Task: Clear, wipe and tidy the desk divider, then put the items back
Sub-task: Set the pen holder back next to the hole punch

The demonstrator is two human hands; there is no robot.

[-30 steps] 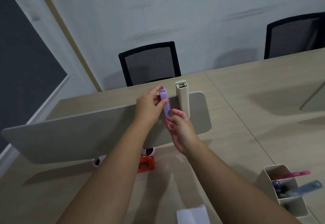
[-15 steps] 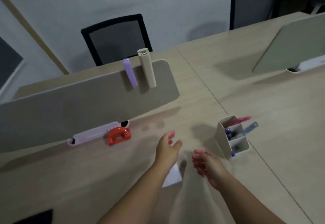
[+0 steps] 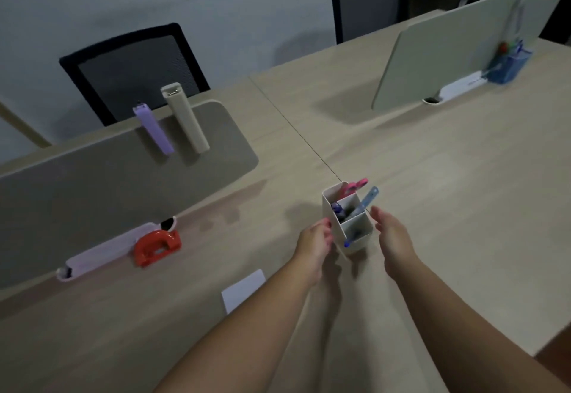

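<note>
A grey desk divider stands across the left of the desk. A purple clip-on holder and a taller beige holder hang on its top edge. A cream pen organiser with pens, a pink item and a blue ruler stands on the desk, right of centre. My left hand touches its left side with the fingers curled against it. My right hand hovers just off its right side, fingers apart. A red tape dispenser sits at the divider's foot.
A white paper sheet lies near my left forearm. A second divider with a blue pen cup stands at the far right. Two black mesh chairs stand behind the desk by the wall.
Both hands left the purple holder on the divider's top edge, dropped to the desk and moved right to either side of the pen organiser. The view shifted right.
</note>
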